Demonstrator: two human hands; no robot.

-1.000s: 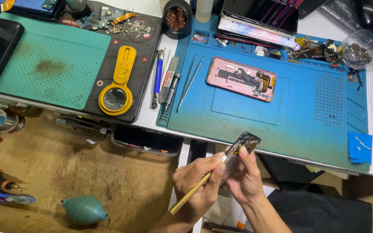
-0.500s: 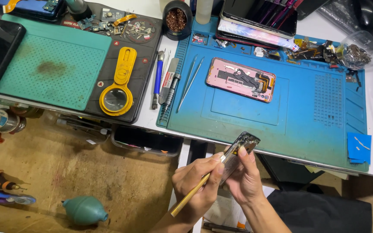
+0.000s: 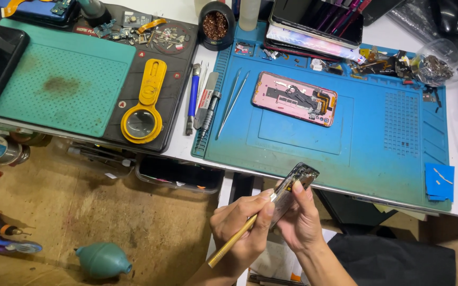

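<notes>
Hardly anything had shifted since half a second before. The left hand was wrapped, as before, around a brass-coloured tool handle, fingers closed on it, the tip angled up toward the phone part that the right hand kept pinched between thumb and fingers. That part, a small dark frame with glints of metal and a bit of yellow, was held tilted just below the near edge of the blue work mat, over the gap in front of the bench. Both hands sat in the same spot as a second earlier; the tool's slant looked the same too (if it moved, it was too slight to tell).

On the blue work mat the opened pink phone lay where it had been, insides up, with two tweezers stretched out well to its left. Beside them, just off the mat's edge, rested a blue-handled screwdriver. Further left the yellow magnifier lay on the dark tray next to the green mat. Down on the floor the teal air blower had not moved.
</notes>
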